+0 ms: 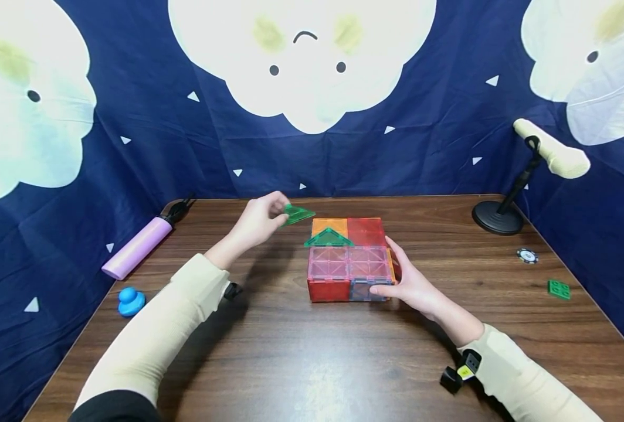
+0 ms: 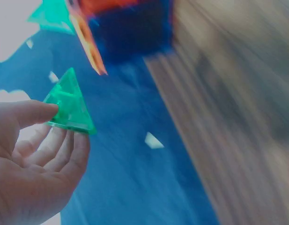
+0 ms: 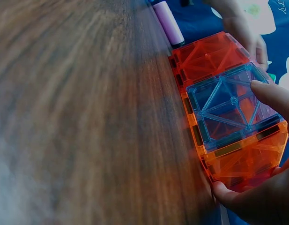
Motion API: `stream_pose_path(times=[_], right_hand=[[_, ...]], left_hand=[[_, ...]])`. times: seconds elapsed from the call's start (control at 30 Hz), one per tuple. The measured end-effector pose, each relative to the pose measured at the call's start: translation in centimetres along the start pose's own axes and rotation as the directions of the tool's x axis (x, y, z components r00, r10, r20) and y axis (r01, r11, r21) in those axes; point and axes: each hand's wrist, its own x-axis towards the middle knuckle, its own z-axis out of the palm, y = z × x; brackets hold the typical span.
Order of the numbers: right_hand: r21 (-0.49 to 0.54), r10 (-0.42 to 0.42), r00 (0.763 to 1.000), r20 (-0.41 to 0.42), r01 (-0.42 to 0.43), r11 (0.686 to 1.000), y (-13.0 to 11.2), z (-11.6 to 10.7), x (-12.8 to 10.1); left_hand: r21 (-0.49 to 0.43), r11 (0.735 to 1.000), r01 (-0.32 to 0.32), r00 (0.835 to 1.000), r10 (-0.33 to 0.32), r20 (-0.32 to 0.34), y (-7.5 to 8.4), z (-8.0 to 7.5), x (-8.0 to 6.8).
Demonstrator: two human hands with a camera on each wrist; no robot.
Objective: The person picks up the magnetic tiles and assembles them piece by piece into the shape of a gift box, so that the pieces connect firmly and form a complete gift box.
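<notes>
My left hand (image 1: 259, 221) pinches a green triangular magnetic tile (image 2: 71, 108) between thumb and fingers, held up to the left of a low box of translucent magnetic tiles (image 1: 329, 269). Pink tiles cover the box's front top; orange (image 1: 325, 225) and red (image 1: 365, 231) tiles show behind. A second green triangle tile (image 1: 329, 237) stands at the rear edge of the pink part. My right hand (image 1: 414, 287) grips the box's right end, its thumb on the blue front tile (image 3: 228, 105) and its fingers along the orange side tile (image 3: 247, 157), partly hidden.
At the left lie a purple pump-like cylinder (image 1: 136, 248) and a blue rubber duck (image 1: 131, 302). To the right are a black stand (image 1: 498, 218) with a cloth-covered top, a poker chip (image 1: 527, 255) and a green toy brick (image 1: 559, 289). A blue cloth backdrop (image 1: 312, 164) borders the table.
</notes>
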Motion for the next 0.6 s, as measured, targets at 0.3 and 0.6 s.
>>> stream_pose_path(times=[0.3,0.6], right_hand=[[-0.005,-0.002,1.0,0.0,0.002,1.0,0.2,-0.1,0.1],[0.027,-0.012,1.0,0.012,0.012,1.0,0.2,-0.2,0.0]], left_hand=[[-0.044,0.981,-0.187,0.978,0.19,0.088,6.5,3.1,2.1],[-0.065,0.964,-0.258,0.948,0.266,0.176,8.7,6.3,3.1]])
